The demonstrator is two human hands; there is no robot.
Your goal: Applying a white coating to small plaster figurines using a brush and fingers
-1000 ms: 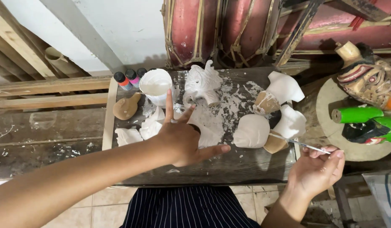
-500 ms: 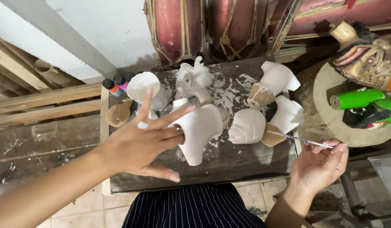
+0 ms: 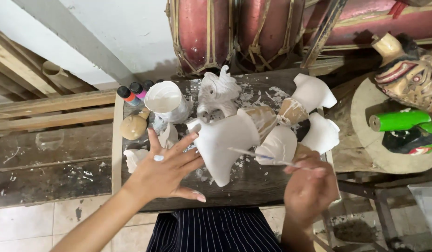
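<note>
L hand (image 3: pixel 167 170) at white mask (image 3: pixel 225 142)

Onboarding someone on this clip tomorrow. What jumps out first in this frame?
The white-coated carved piece at the centre of the paint-spattered work board, steadied by the left hand with fingers spread, while the right hand brings a thin brush to it. More white figures crowd behind it, with a white paint cup at the back left. At the far right, a painted mask and a bright green cylinder stand out.
</note>
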